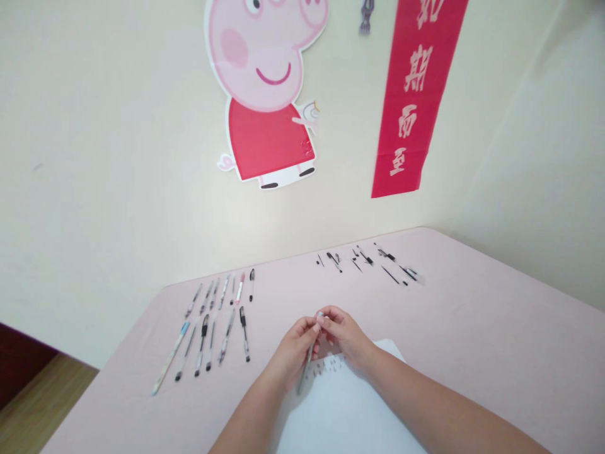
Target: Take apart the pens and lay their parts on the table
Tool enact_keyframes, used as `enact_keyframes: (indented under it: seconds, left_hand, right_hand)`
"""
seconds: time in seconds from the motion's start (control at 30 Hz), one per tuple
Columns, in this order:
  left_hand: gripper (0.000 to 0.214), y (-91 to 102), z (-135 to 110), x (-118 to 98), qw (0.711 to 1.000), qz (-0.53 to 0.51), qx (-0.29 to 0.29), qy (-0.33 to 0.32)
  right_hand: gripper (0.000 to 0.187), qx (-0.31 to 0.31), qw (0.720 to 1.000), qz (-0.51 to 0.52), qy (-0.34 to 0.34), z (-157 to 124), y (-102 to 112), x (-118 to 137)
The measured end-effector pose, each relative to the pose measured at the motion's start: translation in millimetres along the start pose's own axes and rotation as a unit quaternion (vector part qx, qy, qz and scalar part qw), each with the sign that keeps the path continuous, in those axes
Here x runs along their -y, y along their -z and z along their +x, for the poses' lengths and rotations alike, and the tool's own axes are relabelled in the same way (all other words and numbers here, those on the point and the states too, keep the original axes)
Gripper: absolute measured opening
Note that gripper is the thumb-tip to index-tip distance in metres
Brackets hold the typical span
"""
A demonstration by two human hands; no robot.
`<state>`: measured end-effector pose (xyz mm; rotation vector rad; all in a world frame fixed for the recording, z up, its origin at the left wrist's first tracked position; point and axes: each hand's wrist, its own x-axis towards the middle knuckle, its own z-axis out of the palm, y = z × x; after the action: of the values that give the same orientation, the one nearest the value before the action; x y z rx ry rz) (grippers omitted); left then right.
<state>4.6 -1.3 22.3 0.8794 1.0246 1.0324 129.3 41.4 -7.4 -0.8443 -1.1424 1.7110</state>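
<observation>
My left hand [295,353] is closed round a slim grey pen [304,376], its lower end slanting down toward the paper. Beside it, my right hand [347,334] pinches at the pen's upper end, where a small light-blue bit [320,314] shows between the fingertips. The hands touch each other, and the fingers hide most of the pen's upper part. Under both wrists lies a white sheet of paper [343,410] with rows of small dark marks near its top edge.
Two rows of pens lie on the pink table [472,353] at left, among them a blue-capped pen [171,358] and a black-capped pen [244,334]. Toward the back right are several dark pen parts [363,255]. A pig cutout [269,142] and a red banner [411,101] hang on the wall.
</observation>
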Motion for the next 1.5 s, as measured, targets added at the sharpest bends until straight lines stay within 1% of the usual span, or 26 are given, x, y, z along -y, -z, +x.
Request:
enact_keyframes:
  seconds: [0.13,0.23,0.4,0.67,0.73,0.8,0.93,1.0,1.03,1.1,1.17,1.27,1.33,1.4,1.5]
  left_hand:
    - [0.032,-0.1,1,-1,1.0,0.002,-0.019,0.002]
    - [0.036,1.6,1,-3,1.0,-0.002,-0.023,0.019]
    - [0.038,4.9,0,-4,0.999,-0.001,-0.026,0.043]
    - [0.034,7.1,4,2,1.0,-0.004,-0.006,0.021]
    - [0.03,8.5,5,4,1.0,-0.005,0.006,0.023]
    - [0.028,10.2,4,4,1.0,-0.004,0.01,0.029]
    - [0.027,14.0,3,2,0.999,-0.01,0.0,0.047]
    - [0.022,16.7,4,-1,0.999,-0.025,-0.007,0.044]
    - [0.019,18.4,5,-2,0.999,-0.034,-0.013,0.039]
    - [0.014,22.2,6,-3,0.998,-0.05,-0.028,0.027]
    - [0.014,26.0,8,-3,0.997,-0.06,-0.048,0.017]
    - [0.016,30.4,11,-2,0.995,-0.069,-0.07,0.012]
    - [0.017,31.9,12,0,0.994,-0.078,-0.07,0.018]
    - [0.019,32.4,13,2,0.994,-0.086,-0.071,0.019]
    - [0.022,32.2,14,3,0.994,-0.078,-0.073,0.009]
  right_hand:
    - [0.03,0.016,1.0,0.008,-0.003,0,0,0]
    - [0.034,0.022,1.0,-0.004,-0.013,0,-1,3]
    - [0.034,0.016,1.0,-0.008,-0.013,-1,-2,7]
    - [0.036,0.013,1.0,0.005,-0.012,0,-1,5]
    - [0.036,0.0,1.0,0.01,-0.005,1,0,6]
    - [0.037,-0.028,1.0,0.003,0.012,2,2,6]
    - [0.04,-0.098,0.992,-0.059,0.061,6,9,5]
    - [0.037,-0.111,0.982,-0.123,0.09,7,12,3]
    - [0.033,-0.111,0.973,-0.169,0.113,7,12,3]
    - [0.023,-0.101,0.944,-0.27,0.164,7,12,1]
    - [0.017,-0.077,0.911,-0.356,0.195,4,10,-1]
    - [0.019,-0.035,0.875,-0.438,0.202,-1,6,-2]
    - [0.021,-0.019,0.857,-0.474,0.201,-3,5,-1]
    - [0.022,-0.011,0.845,-0.496,0.197,-5,5,-1]
    - [0.025,-0.009,0.84,-0.507,0.194,-4,6,-2]
